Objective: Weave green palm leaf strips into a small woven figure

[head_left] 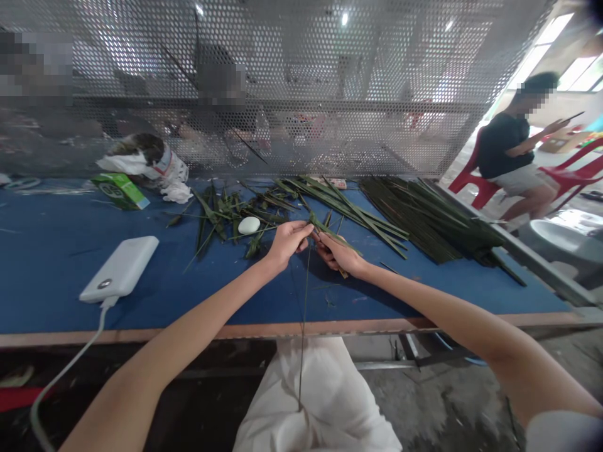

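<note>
Both hands meet over the blue tabletop (188,295). My left hand (288,243) pinches a folded green leaf strip (315,220) near its tip. My right hand (335,250) closes around the lower part of the same strip, with ends poking out past the fingers. A long thin strand (304,314) hangs from the hands over the table edge towards my lap. Left of my left hand lies a pale, egg-shaped object (249,225), among a heap of knotted leaf pieces (219,213). Part of the held strip is hidden by my fingers.
Loose leaf strips (353,210) and a broad stack of dark leaves (424,220) lie to the right. A white power bank (120,270) with a cable, a green box (120,191) and a crumpled bag (160,166) are left. Behind stands a perforated metal screen (306,75); a person (506,144) sits beyond.
</note>
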